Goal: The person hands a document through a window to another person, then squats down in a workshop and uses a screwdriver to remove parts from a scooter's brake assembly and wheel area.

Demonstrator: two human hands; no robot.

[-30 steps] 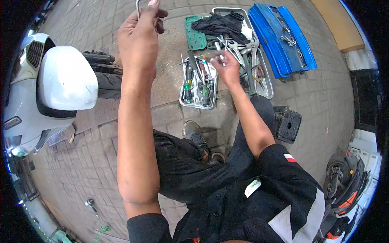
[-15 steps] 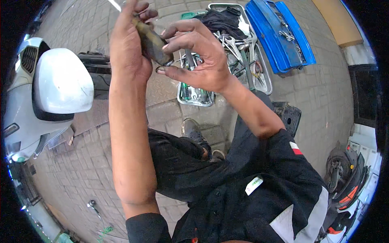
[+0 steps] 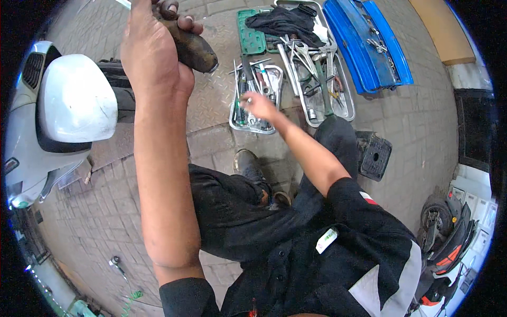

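Note:
My left hand (image 3: 153, 53) is raised at upper left, closed around a dark, grease-stained cylindrical piece (image 3: 195, 50) with a rounded end; a thin silver rod (image 3: 122, 2) shows beyond the thumb. My right hand (image 3: 259, 105) is over the smaller metal tray (image 3: 272, 126), its fingers smeared by motion near screwdrivers and wrenches, so what they hold is unclear. Beside it lies a larger tray (image 3: 349, 108) of wrenches, a long bar and pliers, with a black cloth (image 3: 280, 24) across its far end. An open green case (image 3: 251, 34) sits behind the smaller tray.
A blue toolbox (image 3: 359, 47) is at upper right, a black plastic block (image 3: 375, 156) by my right knee. A white scooter (image 3: 76, 98) stands close on the left, another vehicle (image 3: 443, 232) at lower right. A ratchet-like tool (image 3: 116, 264) with green coiled cord lies on the paving.
My right hand came up to the dark piece in my left hand, then dropped back to the smaller tray. My left hand has shifted leftward, still gripping the piece.

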